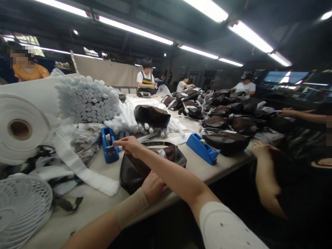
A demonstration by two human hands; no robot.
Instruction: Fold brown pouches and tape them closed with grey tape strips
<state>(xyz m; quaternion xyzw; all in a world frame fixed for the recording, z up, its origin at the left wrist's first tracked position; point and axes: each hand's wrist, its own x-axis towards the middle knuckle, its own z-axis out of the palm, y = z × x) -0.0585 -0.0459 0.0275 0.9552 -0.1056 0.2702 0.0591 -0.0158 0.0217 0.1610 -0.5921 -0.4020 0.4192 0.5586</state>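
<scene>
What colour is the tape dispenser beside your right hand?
The tape dispenser is bright blue, best seen in the head view.

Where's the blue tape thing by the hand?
In the head view, the blue tape dispenser stands on the table, just left of the person's right hand, near a clear bag.
</scene>
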